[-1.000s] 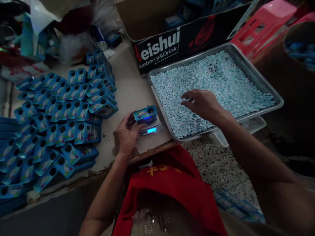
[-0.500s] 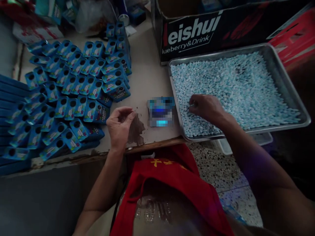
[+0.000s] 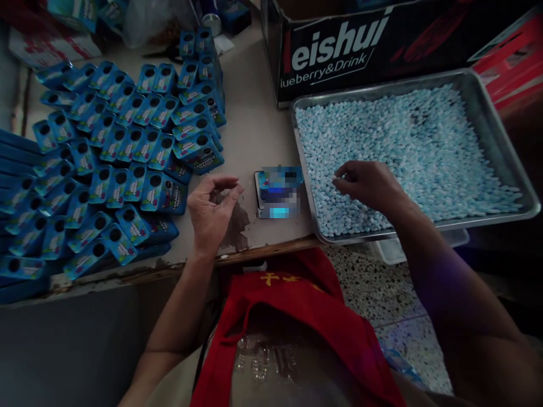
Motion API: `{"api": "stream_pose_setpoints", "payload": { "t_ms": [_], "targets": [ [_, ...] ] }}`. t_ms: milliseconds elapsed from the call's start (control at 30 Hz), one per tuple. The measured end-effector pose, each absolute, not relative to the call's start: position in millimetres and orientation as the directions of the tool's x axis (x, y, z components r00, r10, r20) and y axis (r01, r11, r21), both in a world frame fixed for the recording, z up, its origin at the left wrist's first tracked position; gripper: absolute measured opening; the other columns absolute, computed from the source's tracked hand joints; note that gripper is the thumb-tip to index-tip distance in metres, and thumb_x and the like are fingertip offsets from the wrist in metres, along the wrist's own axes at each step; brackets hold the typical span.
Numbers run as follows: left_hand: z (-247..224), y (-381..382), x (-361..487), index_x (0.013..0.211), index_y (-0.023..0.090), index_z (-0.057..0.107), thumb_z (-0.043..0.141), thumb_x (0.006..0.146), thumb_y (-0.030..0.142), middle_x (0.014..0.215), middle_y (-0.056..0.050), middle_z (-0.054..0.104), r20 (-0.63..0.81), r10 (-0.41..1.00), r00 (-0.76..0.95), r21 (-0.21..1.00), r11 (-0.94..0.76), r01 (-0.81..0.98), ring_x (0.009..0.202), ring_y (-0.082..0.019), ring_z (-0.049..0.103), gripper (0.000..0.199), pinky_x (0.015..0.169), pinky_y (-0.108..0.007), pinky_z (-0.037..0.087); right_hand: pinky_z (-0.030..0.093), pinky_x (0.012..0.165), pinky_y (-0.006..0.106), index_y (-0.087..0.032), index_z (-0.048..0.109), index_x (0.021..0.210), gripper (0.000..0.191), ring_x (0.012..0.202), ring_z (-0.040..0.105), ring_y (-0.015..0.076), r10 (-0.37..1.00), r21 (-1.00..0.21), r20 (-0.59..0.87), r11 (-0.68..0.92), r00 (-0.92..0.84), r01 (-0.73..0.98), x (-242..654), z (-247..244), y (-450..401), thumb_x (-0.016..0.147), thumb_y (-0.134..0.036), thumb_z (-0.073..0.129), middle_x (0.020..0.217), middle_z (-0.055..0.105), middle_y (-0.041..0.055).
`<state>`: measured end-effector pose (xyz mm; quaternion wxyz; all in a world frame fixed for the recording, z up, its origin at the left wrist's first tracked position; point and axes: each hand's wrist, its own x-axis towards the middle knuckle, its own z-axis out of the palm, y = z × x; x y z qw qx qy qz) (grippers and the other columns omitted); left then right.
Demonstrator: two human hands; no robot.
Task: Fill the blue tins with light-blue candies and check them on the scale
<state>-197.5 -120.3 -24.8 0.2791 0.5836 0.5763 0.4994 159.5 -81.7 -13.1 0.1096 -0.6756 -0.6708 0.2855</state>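
Pale blue pieces (image 3: 403, 135) fill a metal tray (image 3: 305, 169) at the right, which overhangs the near edge of the surface (image 3: 250, 124). The right hand (image 3: 367, 183) is over them, thumb and fingers bent nearly together; whether a piece is pinched there cannot be told. The left hand (image 3: 212, 212) is loosely curled, its fingertips close, with nothing visible in it, left of a small device (image 3: 279, 198) with a lit display. For pieces this small, a light fingertip pinch should serve best, sparing the pile, while the left hand stays off the device. Blue boxes (image 3: 136, 181) in rows at the left carry colourful labels; one side reads "CARAMELO". White lettering on the far black carton (image 3: 339, 59) shows "eishui" and "lueberry&Drink". Yellow characters on the red apron (image 3: 335, 319) are unclear; the display is blurred.
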Motion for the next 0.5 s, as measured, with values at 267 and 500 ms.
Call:
{"api": "stream_pose_setpoints", "payload": {
  "t_ms": [267,500],
  "targets": [
    [-34,-119,-193,0.126,0.024,0.078,0.097,0.095,0.047,0.117,-0.006,0.082,0.275,0.956,-0.099,0.915,-0.228,0.333,0.11,-0.023,0.081,0.043,0.104,-0.037,0.068,0.051,0.069,0.036,-0.025,0.076,0.091,0.006,0.059,0.069,0.022,0.966,-0.591,-0.254,-0.12,-0.043,0.797,160,-8,-84,0.09,-0.03,0.074,0.065,0.072,-0.0002],
    [-43,-113,-180,0.137,0.027,0.076,0.096,0.095,0.054,0.125,-0.008,0.081,0.261,0.965,-0.015,0.893,-0.236,0.383,0.12,-0.027,0.08,0.054,0.106,-0.043,0.068,0.046,0.059,0.034,-0.024,0.081,0.092,0.022,0.057,0.06,0.0183,0.97,-0.711,-0.238,-0.138,-0.051,0.689,161,-14,-85,0.09,-0.045,0.083,0.066,0.069,0.0004]
  ]
}}
